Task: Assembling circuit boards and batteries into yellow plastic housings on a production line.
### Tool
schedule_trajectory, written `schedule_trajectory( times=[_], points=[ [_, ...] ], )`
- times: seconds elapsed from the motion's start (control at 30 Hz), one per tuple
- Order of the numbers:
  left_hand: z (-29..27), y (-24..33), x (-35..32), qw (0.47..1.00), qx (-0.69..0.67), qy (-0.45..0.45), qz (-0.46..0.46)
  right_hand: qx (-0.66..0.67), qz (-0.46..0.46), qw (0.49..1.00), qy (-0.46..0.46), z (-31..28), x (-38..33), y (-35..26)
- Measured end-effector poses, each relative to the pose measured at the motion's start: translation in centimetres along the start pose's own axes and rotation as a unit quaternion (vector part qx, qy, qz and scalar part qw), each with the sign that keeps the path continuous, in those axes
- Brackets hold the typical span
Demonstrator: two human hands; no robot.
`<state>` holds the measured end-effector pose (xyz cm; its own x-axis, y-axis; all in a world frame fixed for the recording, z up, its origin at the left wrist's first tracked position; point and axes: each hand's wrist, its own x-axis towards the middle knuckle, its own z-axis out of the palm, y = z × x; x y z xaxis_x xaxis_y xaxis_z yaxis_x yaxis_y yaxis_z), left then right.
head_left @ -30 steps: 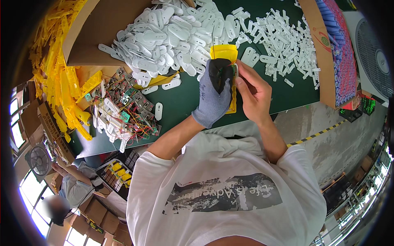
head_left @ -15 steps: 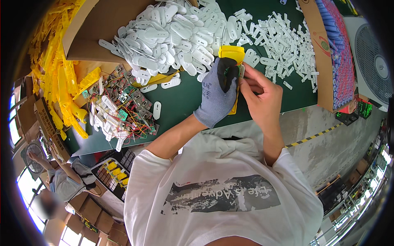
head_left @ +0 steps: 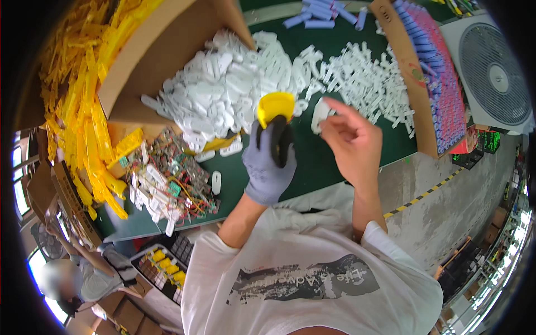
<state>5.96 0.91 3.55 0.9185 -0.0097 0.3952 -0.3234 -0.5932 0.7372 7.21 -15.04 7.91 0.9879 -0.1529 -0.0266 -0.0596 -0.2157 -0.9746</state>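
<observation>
My left hand [head_left: 272,159], in a grey glove with black fingertips, is closed round a yellow plastic housing [head_left: 276,107] whose rounded end points away from me. To its right, my bare right hand [head_left: 354,139] has its forefinger and thumb at the two ends of a white oval cover [head_left: 320,114], apparently pinching it; the other fingers are curled. A heap of similar white oval covers [head_left: 218,84] lies just beyond my left hand. Past my right hand many small white plastic strips [head_left: 368,78] are spread over the dark green table [head_left: 304,173].
At left are circuit boards with wires [head_left: 178,184], yellow housings [head_left: 92,139] and an open cardboard box [head_left: 162,50]. On the right, a carton [head_left: 416,84] holds blue-purple cylinders [head_left: 446,106] beside a fan [head_left: 494,78]. A person [head_left: 100,273] sits at lower left.
My hands have parted. The left has moved left with the yellow housing, and the right has left it for the white oval cover. The view has shifted slightly.
</observation>
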Motion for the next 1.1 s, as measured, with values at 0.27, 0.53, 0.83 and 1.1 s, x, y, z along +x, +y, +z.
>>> schedule_trajectory(
  times=[0.27, 0.53, 0.83, 1.1],
  points=[
    [3.6, -1.0, 0.4, 0.934, -0.313, 0.068, -0.160, 0.014, -0.031, 0.993, -0.110, -0.7, -2.2, 2.6],
    [4.7, -1.2, -0.7, 0.894, -0.388, -0.016, -0.225, 0.053, 0.056, 0.981, -0.176, -1.1, -1.8, 3.7],
    [5.7, -2.0, -0.6, 0.908, -0.366, -0.054, -0.195, 0.180, 0.124, 0.964, -0.155, -1.8, 0.4, 6.3],
    [5.9, -1.6, 0.2, 0.883, -0.402, -0.062, -0.233, 0.174, 0.068, 0.973, -0.132, -0.4, 1.5, 6.1]
  ],
)
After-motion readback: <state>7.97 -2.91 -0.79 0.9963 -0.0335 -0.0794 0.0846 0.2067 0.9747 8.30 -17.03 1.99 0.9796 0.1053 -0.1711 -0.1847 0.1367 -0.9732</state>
